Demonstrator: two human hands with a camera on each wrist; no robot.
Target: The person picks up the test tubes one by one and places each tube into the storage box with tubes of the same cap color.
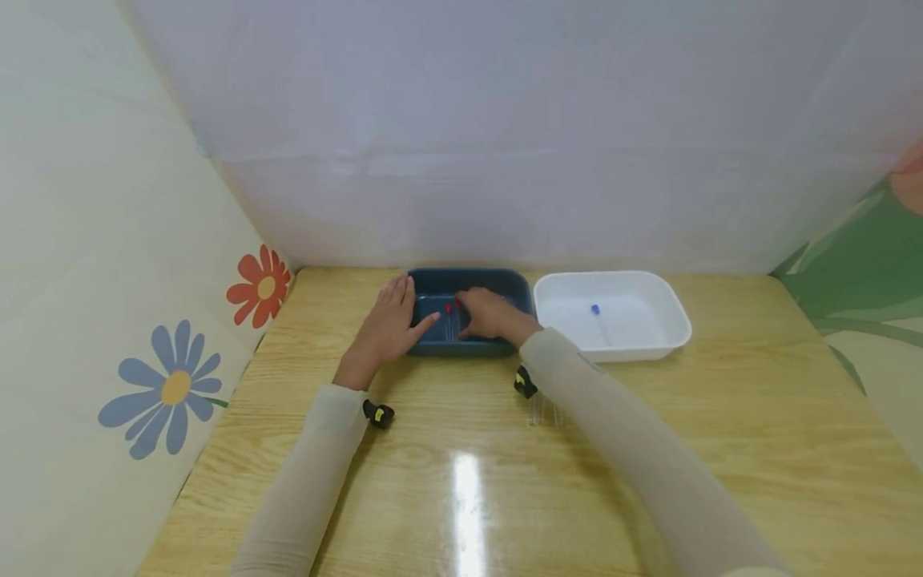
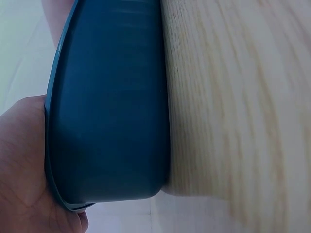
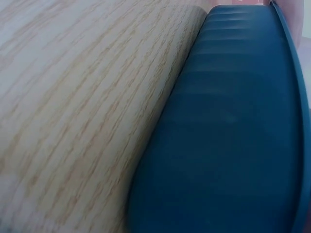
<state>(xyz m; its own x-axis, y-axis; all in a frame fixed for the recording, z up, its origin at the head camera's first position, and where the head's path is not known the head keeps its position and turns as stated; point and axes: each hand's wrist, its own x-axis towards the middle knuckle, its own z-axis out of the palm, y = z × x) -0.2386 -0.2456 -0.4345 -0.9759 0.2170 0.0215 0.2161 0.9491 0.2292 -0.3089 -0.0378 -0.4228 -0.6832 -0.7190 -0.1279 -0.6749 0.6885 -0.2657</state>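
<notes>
Straight fingers of the left hand [image 1: 389, 322] rest along the left end of a dark blue basin [image 1: 472, 350], with the thumb reaching over its front rim. In the left wrist view this hand [image 2: 22, 165] lies against the basin's rim. Inside the basin, the right hand [image 1: 492, 312] is bent over clear tubes, its fingers by one red cap [image 1: 457, 304] and its thumb near the tubes' lower ends. I cannot tell if it grips a tube. Another red cap [image 1: 448, 308] shows just left of it. The basin's side wall [image 3: 218, 145] fills the right wrist view.
A white tray [image 1: 652, 351] stands right beside the basin, holding one clear tube with a blue cap [image 1: 595, 309]. Several clear tubes [image 1: 535, 411] lie on the wooden table [image 1: 404, 497] beside the right forearm. A pale wall rises behind the table.
</notes>
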